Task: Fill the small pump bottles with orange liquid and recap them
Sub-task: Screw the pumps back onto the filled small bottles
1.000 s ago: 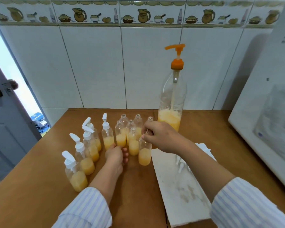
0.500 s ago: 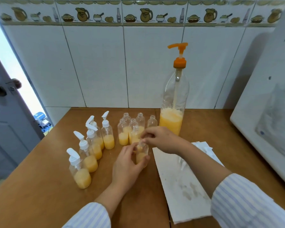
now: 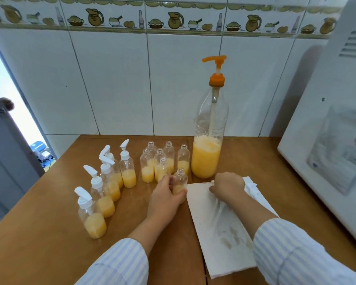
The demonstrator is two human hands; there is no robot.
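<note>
— Where is the bottle being worked on?

— An uncapped small bottle (image 3: 179,185), part-filled with orange liquid, is held upright on the wooden table (image 3: 49,212) at the left edge of a white paper towel (image 3: 218,229). It is gripped by the left hand (image 3: 164,197), whose fingers are wrapped round its lower half.

— And the right hand?

— The right hand (image 3: 227,187) is laid on the paper towel with its fingers curled down over something white at the fingertips; what is pinched there cannot be made out. A white pump cap (image 3: 252,187) is seen lying just beside it on the towel.

— What is set around them?

— Just behind the held bottle a cluster of six open bottles (image 3: 162,159) is stood, each part-filled. To the left, five capped bottles (image 3: 105,182) are lined up in a diagonal row. A large bottle (image 3: 210,140) with an orange pump (image 3: 216,66) is placed at the back, about a third full — the tiled wall (image 3: 115,79) is behind it, and a white appliance (image 3: 327,130) is stood at the right.
</note>
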